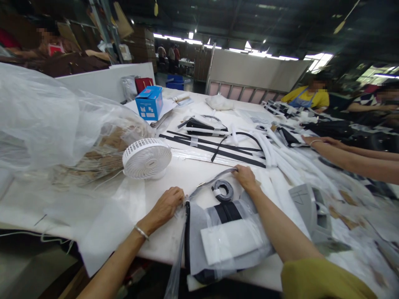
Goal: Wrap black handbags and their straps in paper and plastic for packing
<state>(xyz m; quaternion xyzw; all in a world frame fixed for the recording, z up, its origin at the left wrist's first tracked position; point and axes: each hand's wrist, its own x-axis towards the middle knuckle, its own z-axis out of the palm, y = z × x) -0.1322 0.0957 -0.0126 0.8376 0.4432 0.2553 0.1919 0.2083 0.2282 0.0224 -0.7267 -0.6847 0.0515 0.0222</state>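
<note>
My left hand (166,204) is closed, pinching the near end of a clear plastic sleeve (209,182) at the white table's (131,203) front. My right hand (246,177) grips the sleeve's far end, fingers curled on it. Between the hands lies a small roll of dark tape (223,191). Just below them sits a black item wrapped in grey and white plastic (227,236), under my right forearm.
A small white fan (146,158) lies left of my hands, beside a big clear bag of brown parts (62,133). Black straps (215,147) and white foam tubes (280,153) lie beyond. A blue box (149,102) stands at the back. A co-worker's hand (321,143) reaches in from the right.
</note>
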